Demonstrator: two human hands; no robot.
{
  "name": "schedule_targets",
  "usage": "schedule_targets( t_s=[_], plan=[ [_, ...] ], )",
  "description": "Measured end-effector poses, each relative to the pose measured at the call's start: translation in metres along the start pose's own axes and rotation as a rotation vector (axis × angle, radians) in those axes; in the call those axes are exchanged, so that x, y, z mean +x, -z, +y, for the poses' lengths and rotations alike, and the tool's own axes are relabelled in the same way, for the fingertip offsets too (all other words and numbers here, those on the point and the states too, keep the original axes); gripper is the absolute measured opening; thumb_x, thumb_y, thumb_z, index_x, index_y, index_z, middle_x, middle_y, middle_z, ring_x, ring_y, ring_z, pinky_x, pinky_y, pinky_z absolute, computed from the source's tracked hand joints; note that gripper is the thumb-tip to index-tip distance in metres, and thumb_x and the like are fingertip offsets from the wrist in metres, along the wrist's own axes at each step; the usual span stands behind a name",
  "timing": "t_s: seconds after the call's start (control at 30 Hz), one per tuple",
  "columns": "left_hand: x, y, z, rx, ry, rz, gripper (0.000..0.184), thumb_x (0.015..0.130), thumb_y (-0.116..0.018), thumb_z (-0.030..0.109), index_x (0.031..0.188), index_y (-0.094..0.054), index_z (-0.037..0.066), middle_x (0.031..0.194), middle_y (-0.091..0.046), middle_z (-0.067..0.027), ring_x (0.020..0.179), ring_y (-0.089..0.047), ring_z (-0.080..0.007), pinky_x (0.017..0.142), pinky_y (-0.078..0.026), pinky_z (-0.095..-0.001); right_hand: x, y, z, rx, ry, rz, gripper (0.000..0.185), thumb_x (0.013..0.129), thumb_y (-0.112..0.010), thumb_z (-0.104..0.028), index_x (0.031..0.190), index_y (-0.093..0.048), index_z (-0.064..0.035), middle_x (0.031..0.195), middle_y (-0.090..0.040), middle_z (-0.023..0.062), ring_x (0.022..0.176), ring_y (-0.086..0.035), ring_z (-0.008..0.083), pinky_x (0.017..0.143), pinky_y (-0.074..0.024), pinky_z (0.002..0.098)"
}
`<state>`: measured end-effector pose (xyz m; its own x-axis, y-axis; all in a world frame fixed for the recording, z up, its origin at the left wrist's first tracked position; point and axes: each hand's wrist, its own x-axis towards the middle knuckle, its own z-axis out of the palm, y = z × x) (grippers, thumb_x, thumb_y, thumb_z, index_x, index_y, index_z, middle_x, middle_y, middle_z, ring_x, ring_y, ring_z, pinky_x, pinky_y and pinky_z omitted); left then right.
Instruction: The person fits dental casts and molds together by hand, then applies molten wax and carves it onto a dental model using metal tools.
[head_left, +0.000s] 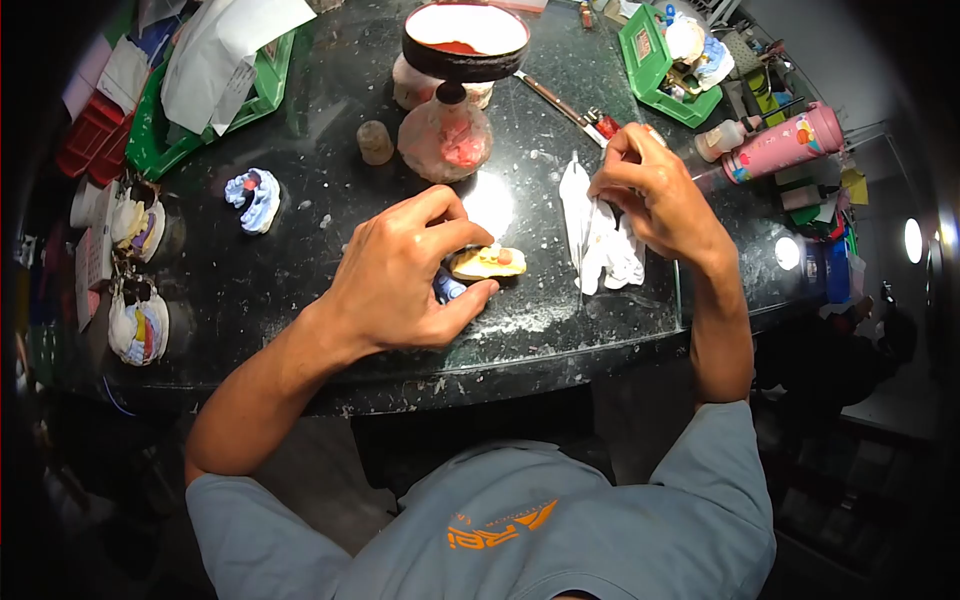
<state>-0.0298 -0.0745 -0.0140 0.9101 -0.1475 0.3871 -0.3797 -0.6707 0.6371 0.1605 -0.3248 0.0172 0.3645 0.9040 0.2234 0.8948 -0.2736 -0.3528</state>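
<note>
My left hand (405,275) curls its thumb and fingers around a small dental model piece, whose yellow part (480,264) carries a pinkish tooth-like spot. A blue part (448,288) of it shows beneath my palm. Over a crumpled white tissue (612,258) hovers my right hand (655,190), its thumb and fingers pinched together. Whatever lies between those fingertips, if anything, is too small to make out. A blue horseshoe-shaped dental model (254,200) rests farther left on the dark tabletop (330,270).
Ahead stands a round dish (466,50) with red material, above a pink-stained burner-like flask (447,140). Dental casts on articulators (140,320) line the left side. Green bins (150,140) stand at the back left and right. A pink bottle (785,143) lies to the right.
</note>
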Motion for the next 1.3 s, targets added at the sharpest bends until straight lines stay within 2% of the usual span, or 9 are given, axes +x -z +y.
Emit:
schedule_targets(
  t_s=[0.43,0.57,0.6,0.7,0.73,0.87,0.97,1.1,1.3],
  plan=[
    [-0.003,-0.012,0.0,-0.044,0.056,0.061,0.024,0.073,-0.082,0.013,0.092,-0.073,0.001,0.081,-0.065,-0.0101,0.069,-0.064,-0.0223,0.06,-0.047,-0.0331,0.001,0.014,0.001,-0.006,-0.072,0.11,0.014,0.086,-0.064,0.01,0.096,-0.06,0.001,0.096,-0.061,0.0143,0.088,-0.064,0.0342,0.078,-0.0519,0.0391],
    [0.0,-0.007,0.007,-0.236,0.142,0.137,0.02,0.075,-0.082,0.013,0.088,-0.074,-0.001,0.075,-0.066,-0.0108,0.065,-0.062,-0.0187,0.059,-0.046,-0.0315,0.001,0.017,-0.009,0.121,-0.246,0.262,0.01,0.099,-0.055,0.001,0.107,-0.061,0.0009,0.095,-0.06,0.0095,0.087,-0.062,0.0189,0.078,-0.0489,0.031],
    [-0.001,-0.006,0.008,-0.246,0.146,0.139,0.02,0.076,-0.081,0.013,0.087,-0.074,-0.002,0.074,-0.067,-0.0106,0.064,-0.063,-0.0173,0.058,-0.046,-0.031,0.0,0.011,-0.005,0.23,-0.212,0.32,0.018,0.106,-0.048,-0.007,0.116,-0.06,0.0009,0.096,-0.057,0.0032,0.082,-0.052,0.0102,0.076,-0.0446,0.0258],
    [-0.002,-0.004,0.009,-0.293,0.163,0.145,0.019,0.077,-0.081,0.011,0.085,-0.073,-0.003,0.072,-0.068,-0.0098,0.062,-0.064,-0.0133,0.055,-0.047,-0.029,-0.002,0.004,-0.012,0.536,-0.183,0.377,0.023,0.108,-0.044,-0.011,0.123,-0.058,0.001,0.097,-0.053,-0.0009,0.077,-0.044,0.0071,0.074,-0.0413,0.0224],
    [-0.002,-0.003,0.01,-0.322,0.173,0.143,0.018,0.077,-0.08,0.011,0.085,-0.073,-0.003,0.071,-0.069,-0.0093,0.06,-0.064,-0.0121,0.054,-0.047,-0.028,-0.002,0.002,-0.014,0.556,-0.166,0.377,0.029,0.11,-0.045,-0.021,0.126,-0.057,0.0012,0.099,-0.051,-0.0014,0.079,-0.041,0.0046,0.076,-0.0393,0.0209],
    [-0.002,-0.002,0.008,-0.37,0.241,0.108,0.014,0.08,-0.078,0.008,0.084,-0.073,-0.004,0.066,-0.07,-0.0071,0.056,-0.065,-0.0085,0.052,-0.047,-0.0237,0.004,-0.013,-0.025,0.439,-0.011,0.437,0.045,0.106,-0.053,-0.041,0.121,-0.06,0.0011,0.099,-0.052,0.0039,0.085,-0.044,0.0076,0.08,-0.0396,0.0231],
    [-0.003,-0.001,0.009,-0.367,0.24,0.133,0.014,0.08,-0.079,0.008,0.084,-0.073,-0.004,0.065,-0.071,-0.0062,0.055,-0.065,-0.0073,0.052,-0.047,-0.0228,0.003,-0.019,-0.028,0.295,0.046,0.471,0.045,0.107,-0.052,-0.041,0.115,-0.063,0.0019,0.099,-0.054,0.0061,0.083,-0.047,0.0101,0.077,-0.0404,0.0242],
    [-0.002,0.001,0.011,-0.348,0.258,0.149,0.017,0.079,-0.081,0.01,0.084,-0.073,-0.004,0.067,-0.071,-0.0068,0.058,-0.064,-0.0066,0.053,-0.047,-0.0234,-0.001,-0.023,-0.031,0.45,0.025,0.444,0.054,0.11,-0.041,-0.044,0.11,-0.067,0.0025,0.097,-0.056,0.0075,0.074,-0.05,0.0108,0.063,-0.0396,0.0257],
    [-0.001,-0.001,0.009,-0.315,0.182,0.217,0.02,0.076,-0.084,0.011,0.085,-0.073,-0.003,0.074,-0.071,-0.008,0.062,-0.063,-0.007,0.055,-0.046,-0.0237,0.001,-0.03,-0.04,0.523,0.078,0.492,0.066,0.108,-0.031,-0.055,0.121,-0.058,0.0044,0.116,-0.048,0.0167,0.08,-0.064,0.0171,0.071,-0.0545,0.0298]
  ],
)
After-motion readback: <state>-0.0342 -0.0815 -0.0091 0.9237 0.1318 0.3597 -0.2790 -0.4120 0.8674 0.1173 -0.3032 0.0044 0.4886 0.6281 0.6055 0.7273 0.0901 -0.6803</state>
